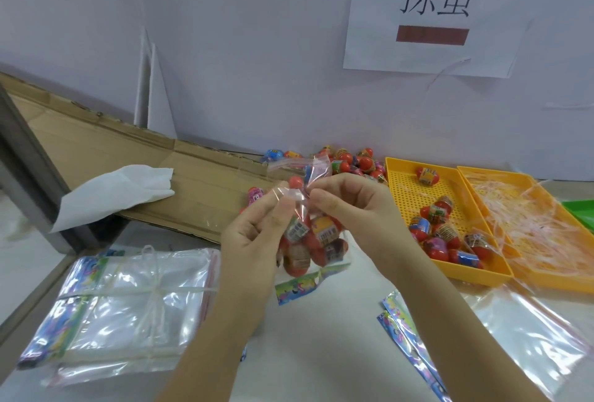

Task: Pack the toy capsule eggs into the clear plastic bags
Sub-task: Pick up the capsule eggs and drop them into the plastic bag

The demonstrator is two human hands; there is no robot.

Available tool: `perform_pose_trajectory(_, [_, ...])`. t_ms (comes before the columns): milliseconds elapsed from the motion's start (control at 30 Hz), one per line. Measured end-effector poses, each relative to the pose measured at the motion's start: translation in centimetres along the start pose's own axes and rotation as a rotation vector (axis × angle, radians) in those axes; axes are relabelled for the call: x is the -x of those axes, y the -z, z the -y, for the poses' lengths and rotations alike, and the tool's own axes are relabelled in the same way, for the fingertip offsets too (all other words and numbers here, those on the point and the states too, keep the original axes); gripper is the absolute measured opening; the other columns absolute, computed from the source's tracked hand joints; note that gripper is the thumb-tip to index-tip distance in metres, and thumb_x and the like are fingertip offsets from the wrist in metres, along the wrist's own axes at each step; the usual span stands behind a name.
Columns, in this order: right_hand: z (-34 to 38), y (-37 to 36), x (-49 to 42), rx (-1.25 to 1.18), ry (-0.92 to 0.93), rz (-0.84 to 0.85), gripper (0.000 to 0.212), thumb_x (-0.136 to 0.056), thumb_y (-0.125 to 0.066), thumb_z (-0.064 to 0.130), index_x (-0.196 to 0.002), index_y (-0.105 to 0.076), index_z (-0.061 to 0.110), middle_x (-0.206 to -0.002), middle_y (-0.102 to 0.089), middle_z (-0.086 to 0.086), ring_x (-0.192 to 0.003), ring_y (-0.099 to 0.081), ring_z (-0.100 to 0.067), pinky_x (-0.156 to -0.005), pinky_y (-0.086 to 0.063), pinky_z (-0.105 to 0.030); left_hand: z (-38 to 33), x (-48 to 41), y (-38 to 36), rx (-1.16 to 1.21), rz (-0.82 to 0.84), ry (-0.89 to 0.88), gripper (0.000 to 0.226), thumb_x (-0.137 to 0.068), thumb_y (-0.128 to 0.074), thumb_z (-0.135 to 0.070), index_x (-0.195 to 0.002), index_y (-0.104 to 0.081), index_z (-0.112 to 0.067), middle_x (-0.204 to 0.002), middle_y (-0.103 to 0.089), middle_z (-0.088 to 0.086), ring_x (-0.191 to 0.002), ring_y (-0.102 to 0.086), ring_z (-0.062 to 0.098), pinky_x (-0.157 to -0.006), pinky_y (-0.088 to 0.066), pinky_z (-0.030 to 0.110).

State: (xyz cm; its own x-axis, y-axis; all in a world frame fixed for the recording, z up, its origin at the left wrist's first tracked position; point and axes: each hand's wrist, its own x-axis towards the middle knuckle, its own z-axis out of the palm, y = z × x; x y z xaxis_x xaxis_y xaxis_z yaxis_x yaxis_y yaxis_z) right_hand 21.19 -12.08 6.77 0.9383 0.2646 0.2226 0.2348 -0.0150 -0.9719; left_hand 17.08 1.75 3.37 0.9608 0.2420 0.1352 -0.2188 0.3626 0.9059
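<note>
While the white desk (321, 337) is crowded with stock, the filled clear plastic bag (308, 241) is held up above it by both hands. Should either pinch slacken, the bag's open mouth could gape and the red toy capsule eggs (321, 234) inside could be spilled, a judgement only. A tied stack of empty clear bags (128, 298) is laid at the left, and loose eggs are kept in the yellow perforated plastic tray (401, 183) at the right. The left hand (254, 241) and the right hand (356, 208) are closed, fingertips pinched on the bag's top edge.
</note>
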Motion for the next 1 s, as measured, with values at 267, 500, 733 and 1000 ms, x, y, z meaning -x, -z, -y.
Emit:
perform_pose_trajectory(267, [0.0, 0.0, 0.0, 0.041, -0.008, 0.015, 0.023, -0.076, -0.070, 0.034, -0.097, -0.065, 0.028, -0.083, -0.075, -0.001, -0.079, -0.072, -0.026, -0.066, -0.059, -0.040, 0.7, 0.1, -0.2, 0.062, -0.111, -0.073, 0.022, -0.085, -0.060, -0.034, -0.095, -0.079, -0.034, -0.097, -0.077, 0.000, -0.090, -0.074, 0.015, -0.066, -0.058, 0.024])
perform_pose_trajectory(500, [-0.3, 0.0, 0.3, 0.635, 0.509, -0.320, 0.041, -0.079, -0.077, 0.021, -0.116, -0.060, 0.024, -0.106, -0.060, 0.012, -0.098, -0.056, -0.006, -0.086, -0.048, -0.027, 1.1, 0.3, -0.5, -0.145, -0.090, -0.212, 0.027, -0.091, -0.054, -0.030, -0.113, -0.070, -0.029, -0.105, -0.073, -0.021, -0.101, -0.067, -0.001, -0.075, -0.054, 0.013])
perform_pose_trajectory(733, [0.7, -0.1, 0.7, 0.993, 0.851, -0.242, 0.014, -0.090, -0.065, 0.023, -0.096, -0.076, 0.019, -0.092, -0.073, 0.006, -0.082, -0.066, -0.016, -0.076, -0.046, -0.042, 1.4, 1.4, -0.8, -0.421, 0.058, -0.325, 0.026, -0.097, -0.051, -0.039, -0.116, -0.068, -0.037, -0.055, -0.055, -0.019, -0.046, -0.047, -0.003, -0.048, -0.041, 0.013])
perform_pose_trajectory(1000, [2.2, 0.9, 1.1, 1.221, 0.727, -0.123, 0.014, -0.088, -0.065, 0.027, -0.090, -0.077, 0.022, -0.083, -0.073, 0.007, -0.074, -0.064, -0.020, -0.068, -0.044, -0.038, 0.8, 1.4, -0.3, -0.834, 0.081, -0.484, 0.037, -0.097, -0.046, -0.027, -0.127, -0.066, -0.020, -0.068, -0.059, -0.013, -0.059, -0.054, 0.009, -0.057, -0.049, 0.033])
